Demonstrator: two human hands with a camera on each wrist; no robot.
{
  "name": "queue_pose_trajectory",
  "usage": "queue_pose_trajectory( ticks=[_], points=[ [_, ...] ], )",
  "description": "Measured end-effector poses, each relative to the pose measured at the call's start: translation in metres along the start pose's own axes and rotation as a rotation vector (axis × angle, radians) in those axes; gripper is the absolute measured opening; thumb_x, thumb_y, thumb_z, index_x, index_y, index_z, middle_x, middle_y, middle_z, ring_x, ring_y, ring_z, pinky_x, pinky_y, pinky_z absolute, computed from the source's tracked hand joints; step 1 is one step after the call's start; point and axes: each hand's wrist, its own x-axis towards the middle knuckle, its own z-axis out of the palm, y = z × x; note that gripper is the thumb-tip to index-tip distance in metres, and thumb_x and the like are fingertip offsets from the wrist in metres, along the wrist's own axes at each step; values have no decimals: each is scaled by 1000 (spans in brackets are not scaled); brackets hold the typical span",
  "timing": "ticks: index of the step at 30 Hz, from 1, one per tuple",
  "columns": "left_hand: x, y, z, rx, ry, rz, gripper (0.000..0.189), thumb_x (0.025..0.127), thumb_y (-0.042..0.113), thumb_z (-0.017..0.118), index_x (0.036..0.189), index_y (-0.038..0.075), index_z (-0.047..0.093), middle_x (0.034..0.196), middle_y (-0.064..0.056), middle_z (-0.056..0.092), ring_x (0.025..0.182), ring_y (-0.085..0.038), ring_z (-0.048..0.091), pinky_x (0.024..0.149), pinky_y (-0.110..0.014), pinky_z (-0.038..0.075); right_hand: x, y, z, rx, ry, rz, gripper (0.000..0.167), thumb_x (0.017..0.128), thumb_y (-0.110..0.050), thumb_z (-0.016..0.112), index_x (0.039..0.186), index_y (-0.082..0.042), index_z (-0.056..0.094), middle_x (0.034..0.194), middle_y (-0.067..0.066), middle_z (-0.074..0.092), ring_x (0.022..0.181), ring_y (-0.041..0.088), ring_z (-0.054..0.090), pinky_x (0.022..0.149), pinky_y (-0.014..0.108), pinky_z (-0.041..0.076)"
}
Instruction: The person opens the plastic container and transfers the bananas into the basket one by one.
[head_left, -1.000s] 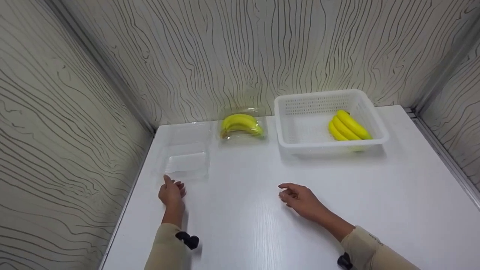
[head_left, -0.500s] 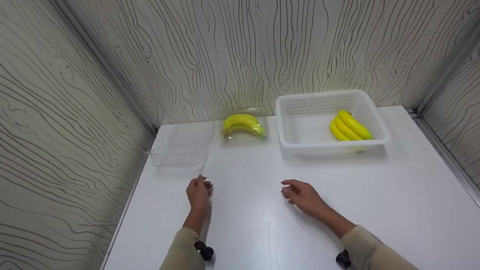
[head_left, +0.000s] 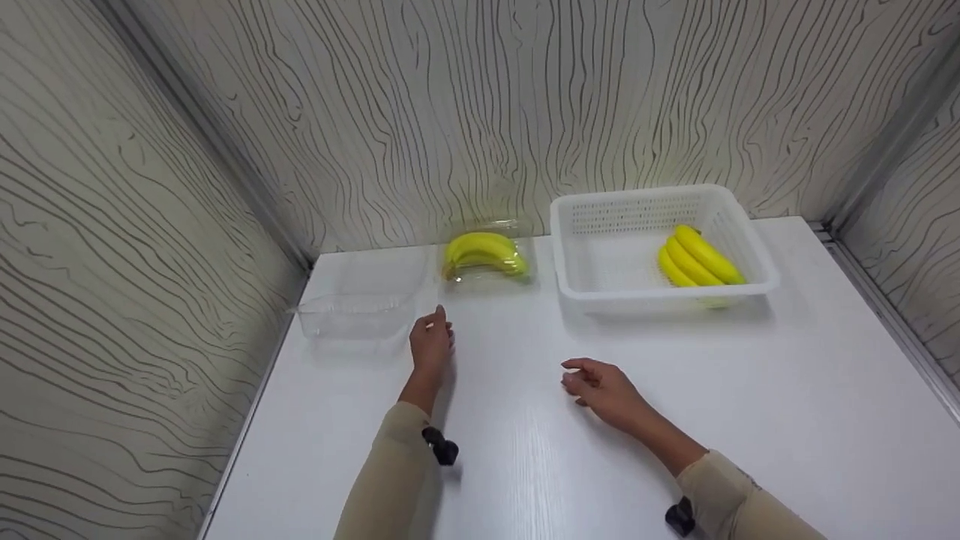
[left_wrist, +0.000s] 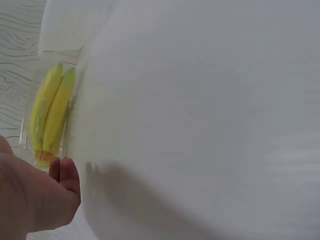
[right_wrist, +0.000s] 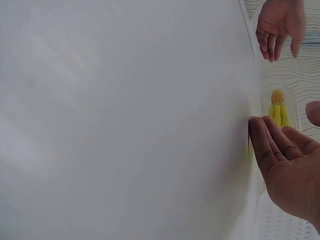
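Observation:
In the head view my left hand (head_left: pixel 431 343) hovers beside the right end of an open clear plastic container (head_left: pixel 352 319), fingers loosely bent and holding nothing. Beyond it, a closed clear clamshell box (head_left: pixel 487 285) with bananas (head_left: pixel 484 247) inside stands against the back wall. The left wrist view shows these bananas (left_wrist: pixel 55 110) just past my fingertips, apart from them as far as I can tell. My right hand (head_left: pixel 606 394) stays over the middle right of the table with relaxed fingers and nothing in them.
A white plastic basket (head_left: pixel 667 292) stands at the back right, with a bunch of bananas (head_left: pixel 697 259) in its right part. Wood-patterned panels (head_left: pixel 487 112) border the white table (head_left: pixel 510 450) at the back and sides.
My left hand has moved right and forward, away from the front of the open container. That container now sits turned and slightly farther back. The right hand has barely moved.

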Motion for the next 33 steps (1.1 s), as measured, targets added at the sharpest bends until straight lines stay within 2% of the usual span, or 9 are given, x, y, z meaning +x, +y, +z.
queue_pose_trajectory(
  ticks=[3,6,9,12,15,19,25,30,33],
  points=[
    [19,12,3,6,-3,-33,65,110,48,51,155,0,45,151,-23,57,136,-34,60,113,-44,52,2,-1,2,-11,1,-11,50,108,-32,63,145,2,61,119,16,76,108,21,72,89,36,65],
    [37,22,5,31,1,-59,78,109,52,51,164,1,31,166,-24,44,155,-36,45,129,-46,38,4,-3,3,-19,0,-19,49,108,-30,63,144,2,61,119,15,77,107,20,72,88,34,65],
    [53,30,8,58,-26,-77,91,107,61,49,170,4,16,175,-22,29,165,-36,28,136,-46,26,5,-4,2,-21,8,-20,47,108,-28,63,144,2,61,119,15,77,108,21,72,88,33,65],
    [61,32,15,63,-54,-85,99,105,67,48,172,6,7,179,-20,19,168,-35,20,138,-46,21,5,-5,0,-28,5,-25,47,108,-27,64,144,3,61,119,15,77,108,22,72,87,32,65],
    [69,31,24,60,-41,-70,98,105,66,48,171,5,9,178,-20,21,167,-35,21,137,-45,22,6,-6,1,-36,-14,-28,47,108,-28,64,144,2,61,118,15,76,107,21,72,86,29,64],
    [78,31,35,60,-1,-39,90,106,63,49,169,5,21,174,-21,32,163,-35,31,135,-45,28,8,-8,7,-41,-21,-33,46,108,-28,64,143,1,62,115,14,76,104,18,71,83,25,62],
    [82,31,44,3,7,-9,79,106,56,52,165,7,34,166,-20,44,157,-34,42,131,-45,36,7,-7,11,-52,-25,-43,44,108,-27,64,142,1,63,115,13,77,103,16,71,81,23,61],
    [85,41,47,-43,4,-10,75,104,49,54,163,6,36,166,-18,43,156,-32,41,131,-44,36,7,-7,11,-41,-20,-47,44,108,-27,64,141,1,64,115,13,77,101,16,70,81,23,61],
    [88,47,49,-26,-2,-26,79,104,50,56,163,2,34,166,-19,41,158,-33,38,132,-44,34,7,-7,9,-32,-18,-51,45,108,-27,64,141,2,63,115,15,77,101,17,70,80,24,62]
  ],
)
